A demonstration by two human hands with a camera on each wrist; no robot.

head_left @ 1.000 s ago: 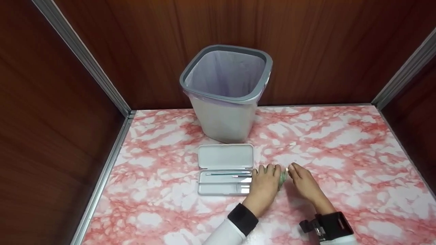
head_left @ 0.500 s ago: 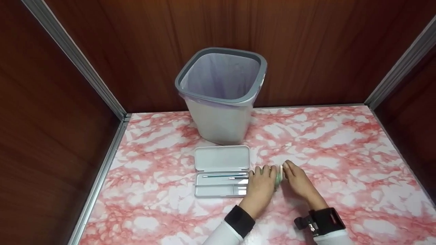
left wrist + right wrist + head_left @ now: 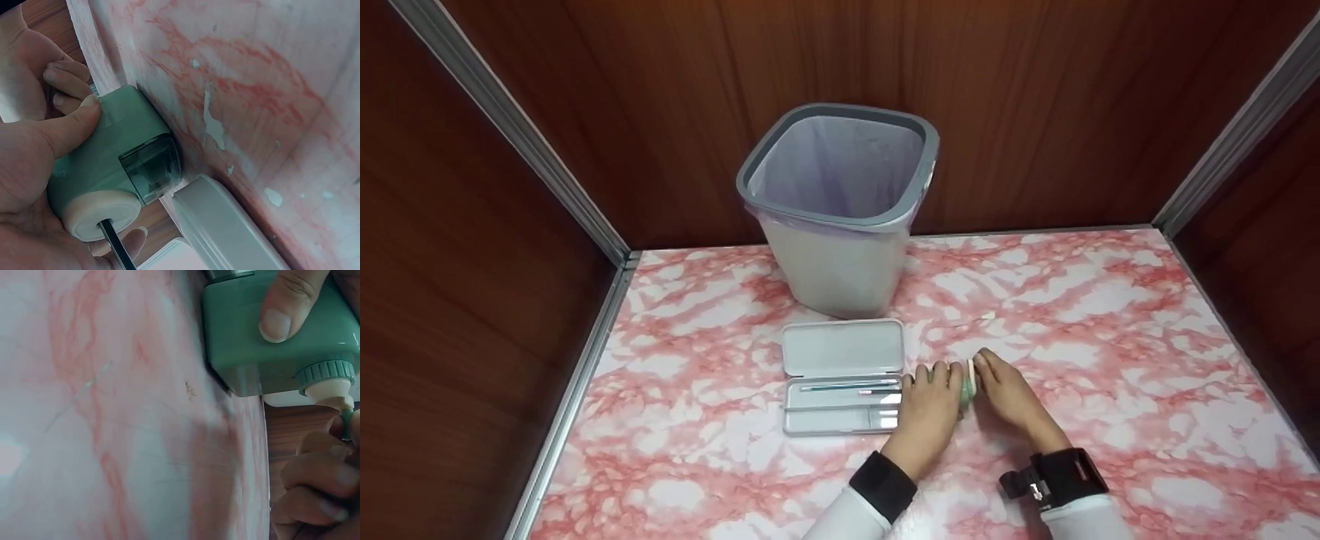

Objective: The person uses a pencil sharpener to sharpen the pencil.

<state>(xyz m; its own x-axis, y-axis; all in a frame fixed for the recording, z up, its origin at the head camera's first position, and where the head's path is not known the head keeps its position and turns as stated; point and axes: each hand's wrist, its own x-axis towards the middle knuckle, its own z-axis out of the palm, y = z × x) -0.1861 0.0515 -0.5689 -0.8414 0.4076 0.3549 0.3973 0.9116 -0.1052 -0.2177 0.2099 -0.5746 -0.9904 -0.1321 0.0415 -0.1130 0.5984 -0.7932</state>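
A green crank pencil sharpener (image 3: pixel 107 146) stands on the table, its clear shavings window (image 3: pixel 153 169) low on one side. My left hand (image 3: pixel 928 409) grips it from above, thumb and fingers around its body. A dark pencil (image 3: pixel 117 244) sticks out of the round cream front. On the opposite end, my right hand (image 3: pixel 1014 394) pinches the small green knob (image 3: pixel 346 423) of the cream crank (image 3: pixel 329 391), fingers curled. Beside the left hand lies an open grey pencil case (image 3: pixel 844 345) holding pencils (image 3: pixel 847 385); the hand covers its right end.
A grey-rimmed bin (image 3: pixel 840 270) with a purple liner stands behind the case. Small white scraps (image 3: pixel 988 316) lie on the red-and-white marbled table (image 3: pixel 675 480). Dark wooden panels (image 3: pixel 1035 112) enclose the back and sides.
The cream crank arm shows longer and more upright beside the right fingertips than before. The left hand keeps its grip on the sharpener. The whole head view has shifted slightly, moving everything leftward.
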